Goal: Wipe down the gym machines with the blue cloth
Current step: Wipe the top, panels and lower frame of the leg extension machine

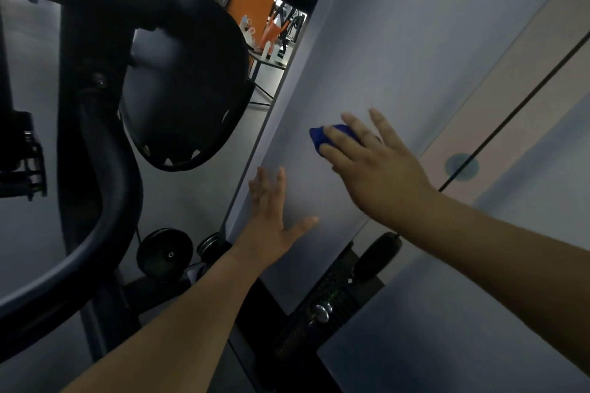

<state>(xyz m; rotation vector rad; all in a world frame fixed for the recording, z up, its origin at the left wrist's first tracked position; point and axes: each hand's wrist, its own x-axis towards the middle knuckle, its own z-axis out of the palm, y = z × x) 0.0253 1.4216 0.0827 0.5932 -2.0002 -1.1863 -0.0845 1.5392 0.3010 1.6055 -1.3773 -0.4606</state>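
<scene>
1. Mostly hidden, the cloth (320,135) sits under the right hand's (376,169) fingers (352,123), pressed against the grey panel (399,57). One end pokes out.
2. The right fingers are spread, nearly straight, not curled round it.
3. The left hand (271,220) lies flat on the panel lower down, fingers splayed open, holding nothing.
4. The cloth is deep blue and bunched.

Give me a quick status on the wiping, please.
Right hand presses blue cloth on grey panel. Left hand open against panel. No obstruction seen.
</scene>
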